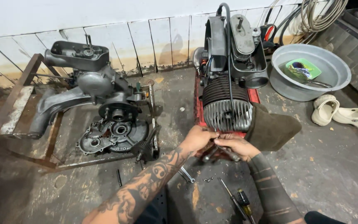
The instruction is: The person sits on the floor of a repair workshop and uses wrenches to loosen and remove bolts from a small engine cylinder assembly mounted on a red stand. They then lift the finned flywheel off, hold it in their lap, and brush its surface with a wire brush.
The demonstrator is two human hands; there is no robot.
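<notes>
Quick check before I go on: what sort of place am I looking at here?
Most likely a small engine repair workshop, worked on the floor. A finned engine sits on a red stand, a second, partly stripped engine rests on a rusty metal frame, and a wrench and screwdriver lie on the stained concrete.

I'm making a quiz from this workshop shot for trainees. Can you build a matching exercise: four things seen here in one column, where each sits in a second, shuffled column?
Things:
1. finned engine cylinder
2. pale clogs
3. screwdriver
4. opened engine case

Places:
A. on the floor between the two forearms
B. on the rusty metal frame at the left
C. just above both hands
D. on the floor below the grey basin, at the right

Pairs: 1-C, 2-D, 3-A, 4-B
</notes>
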